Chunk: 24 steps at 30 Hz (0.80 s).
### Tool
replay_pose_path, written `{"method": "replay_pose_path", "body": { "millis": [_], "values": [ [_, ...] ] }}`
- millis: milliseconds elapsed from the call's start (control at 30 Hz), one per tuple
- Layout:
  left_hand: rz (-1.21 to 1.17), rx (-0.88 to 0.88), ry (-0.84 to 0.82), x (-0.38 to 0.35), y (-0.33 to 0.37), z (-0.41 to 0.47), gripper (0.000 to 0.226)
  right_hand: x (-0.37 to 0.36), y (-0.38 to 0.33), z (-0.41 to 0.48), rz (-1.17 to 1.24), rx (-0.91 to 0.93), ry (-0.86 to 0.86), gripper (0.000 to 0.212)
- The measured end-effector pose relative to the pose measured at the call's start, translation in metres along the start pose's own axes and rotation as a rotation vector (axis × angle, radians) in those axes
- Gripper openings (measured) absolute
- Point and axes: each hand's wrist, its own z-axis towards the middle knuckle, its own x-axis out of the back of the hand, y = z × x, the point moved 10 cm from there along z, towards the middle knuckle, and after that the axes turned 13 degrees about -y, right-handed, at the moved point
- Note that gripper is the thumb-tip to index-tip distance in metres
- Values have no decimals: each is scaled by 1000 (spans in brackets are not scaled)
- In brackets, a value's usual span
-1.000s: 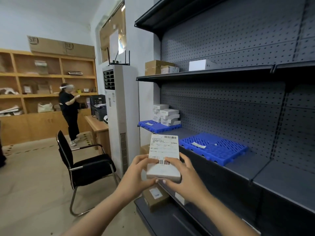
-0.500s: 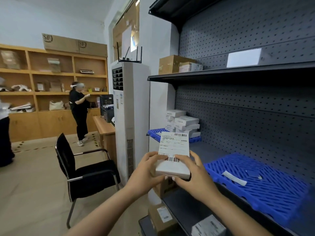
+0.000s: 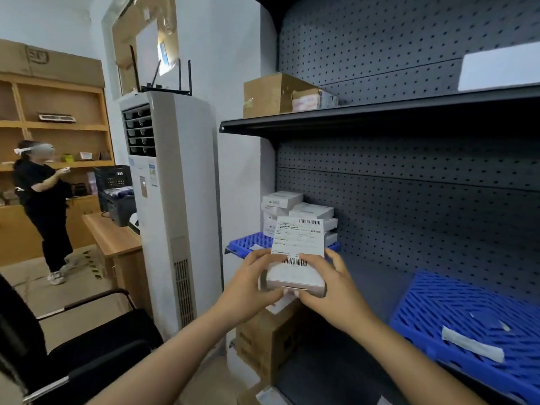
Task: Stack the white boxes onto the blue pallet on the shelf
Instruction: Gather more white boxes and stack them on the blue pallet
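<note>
1. A black office chair (image 3: 79, 358) with a metal frame stands at the far left, well clear of the shelving; a person in dark clothes (image 3: 43, 206) stands by the wooden cabinets behind it.
2. A tall white air-conditioner tower (image 3: 172, 206) stands just left of the dark metal shelf (image 3: 380, 118), whose back is perforated pegboard.
3. The left hand (image 3: 251, 283) wraps the left edge of a white box (image 3: 296, 273), fingers underneath and thumb on top, clamped on it.
4. The box is flat, smooth cardboard, its top covered by a printed shipping label with barcodes. It is held in the air in front of the shelf, label up, probably so it goes down flat.
5. The right hand (image 3: 330, 285) grips the opposite edge the same way, fingers closed on the box; two hands likely keep it level.
6. Behind the box, a stack of white boxes (image 3: 295, 209) sits on the far blue pallet (image 3: 248, 242), a slotted plastic grid, seemingly the destination.
7. At the right, a second blue pallet (image 3: 467, 317) holds only a paper strip (image 3: 472, 343).
</note>
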Motion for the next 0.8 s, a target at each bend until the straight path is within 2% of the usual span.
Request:
{"method": "replay_pose_path", "body": {
  "millis": [200, 400, 600, 800],
  "values": [
    [-33, -128, -28, 37, -52, 49, 59, -9, -11, 61, -16, -27, 110, 59],
    [-160, -267, -83, 45, -73, 107, 60, -2, 11, 106, -67, -112, 177, 60],
    [-95, -286, -50, 32, -96, 187, 50, 19, 48, 153, -101, -154, 226, 56],
    [-65, -288, -89, 28, -112, 271, 62, 44, 91, 211, -116, -160, 285, 52]
  ]
}}
